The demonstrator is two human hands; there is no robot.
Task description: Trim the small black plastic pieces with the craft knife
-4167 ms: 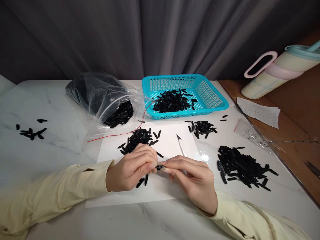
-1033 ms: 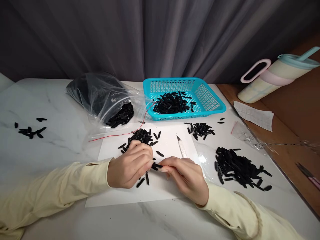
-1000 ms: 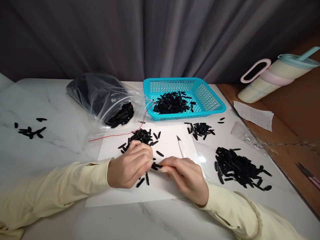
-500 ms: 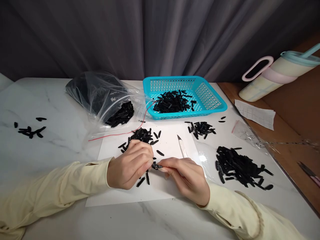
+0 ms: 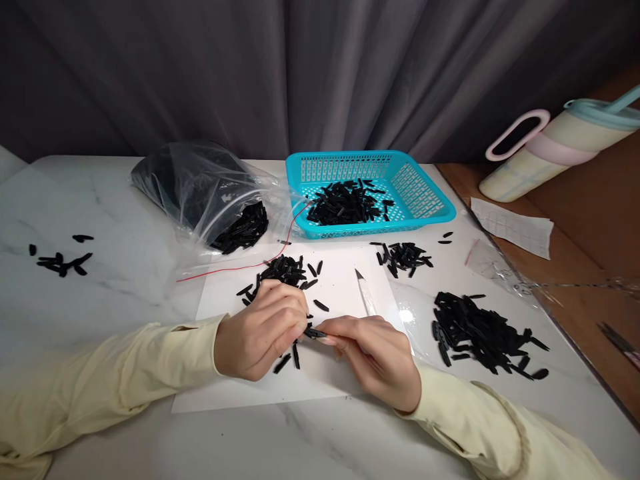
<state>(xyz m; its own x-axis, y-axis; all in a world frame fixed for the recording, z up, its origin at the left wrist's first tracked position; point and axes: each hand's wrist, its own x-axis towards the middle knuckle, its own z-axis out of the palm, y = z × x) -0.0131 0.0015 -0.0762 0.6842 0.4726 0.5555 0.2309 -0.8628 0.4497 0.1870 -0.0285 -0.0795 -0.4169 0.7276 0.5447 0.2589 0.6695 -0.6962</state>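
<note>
Between my two hands is a small, slim black piece [image 5: 314, 333], pinched at both ends over a white sheet of paper [image 5: 220, 387]. My left hand [image 5: 265, 327] is closed on its left end, the fingers curled. With thumb and forefinger, my right hand [image 5: 373, 353] grips the right end. Just beyond my left hand lies a heap of similar black pieces [image 5: 285, 268], and a few loose ones sit below and beside the fingers. A craft knife [image 5: 366, 293] with a pale wrapped handle rests on the paper beyond my right hand.
A turquoise basket [image 5: 430, 215] holds black pieces at the back. Left of it lies a clear zip bag [image 5: 200, 193] of them, with a red string [image 5: 225, 270]. More heaps [image 5: 480, 333] lie right. A tumbler [image 5: 530, 167] and paper slip [image 5: 510, 227] stand far right.
Both hands keep nearly the same place and grip. The black piece between them looks slightly turned. The whole view has shifted very little.
</note>
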